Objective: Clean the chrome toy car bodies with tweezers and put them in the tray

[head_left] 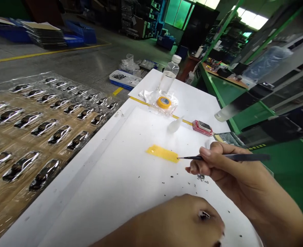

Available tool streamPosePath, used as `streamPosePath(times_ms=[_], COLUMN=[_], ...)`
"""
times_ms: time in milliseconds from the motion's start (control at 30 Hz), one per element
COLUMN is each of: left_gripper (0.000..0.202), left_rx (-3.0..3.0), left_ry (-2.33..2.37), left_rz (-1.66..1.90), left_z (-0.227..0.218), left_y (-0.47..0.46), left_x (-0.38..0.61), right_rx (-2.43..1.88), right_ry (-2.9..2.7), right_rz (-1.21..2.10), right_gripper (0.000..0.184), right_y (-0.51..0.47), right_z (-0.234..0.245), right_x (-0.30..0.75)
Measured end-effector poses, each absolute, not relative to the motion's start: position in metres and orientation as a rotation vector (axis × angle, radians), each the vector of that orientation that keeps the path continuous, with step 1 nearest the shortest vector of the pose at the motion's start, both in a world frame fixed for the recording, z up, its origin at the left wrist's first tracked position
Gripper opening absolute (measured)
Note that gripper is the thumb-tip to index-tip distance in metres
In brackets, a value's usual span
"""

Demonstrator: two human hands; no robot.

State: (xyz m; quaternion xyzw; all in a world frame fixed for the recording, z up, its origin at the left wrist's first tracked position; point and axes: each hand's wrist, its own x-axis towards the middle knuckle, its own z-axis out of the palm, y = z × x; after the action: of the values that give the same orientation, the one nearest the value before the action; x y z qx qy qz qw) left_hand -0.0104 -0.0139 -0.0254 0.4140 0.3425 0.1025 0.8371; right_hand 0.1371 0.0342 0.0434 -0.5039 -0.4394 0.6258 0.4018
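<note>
In the head view, black tweezers are pinched in my right hand, their tip pointing left. That tip meets the right end of a yellow tape strip on the white tabletop. A drop of something shiny sits near the strip's left end. My left hand is curled at the bottom, its back toward me. A small dark, shiny spot shows at its knuckles; the fingers and whatever they grip are mostly hidden. Tiny dark bits lie clustered beneath my right hand, with others scattered around.
Beyond the strip are a small translucent dropper bottle, a yellow tape roll, a clear bottle and a red box. On the left, plastic-covered dark car-shaped pieces lie in rows. A green bench stands right.
</note>
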Motion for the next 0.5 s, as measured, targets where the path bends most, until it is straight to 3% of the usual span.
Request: streamPosePath(times_ms=[67,200,367,500], left_gripper=[0.035,0.033,0.037,0.028], left_rx=[0.644,0.385,0.301,0.395], left_ry=[0.66,0.602,0.638,0.643], left_rz=[0.245,0.387,0.495,0.492], left_z=[-0.017,-0.004,-0.002,-0.003], left_y=[-0.009,-0.001,0.0,0.001], left_x=[-0.009,-0.003,-0.001,-0.001], right_rx=[-1.234,-1.336,-1.49,-1.513], right_ry=[-1.135,-1.166,-1.165,-1.28], right_rz=[1.531,1.114,0.805,0.678], right_gripper=[0.021,0.017,0.022,0.025], right_y=[0.018,-0.026,-0.062,-0.065], right_z=[0.049,0.041,0.02,0.015], right_x=[0.158,0.189,0.191,0.177])
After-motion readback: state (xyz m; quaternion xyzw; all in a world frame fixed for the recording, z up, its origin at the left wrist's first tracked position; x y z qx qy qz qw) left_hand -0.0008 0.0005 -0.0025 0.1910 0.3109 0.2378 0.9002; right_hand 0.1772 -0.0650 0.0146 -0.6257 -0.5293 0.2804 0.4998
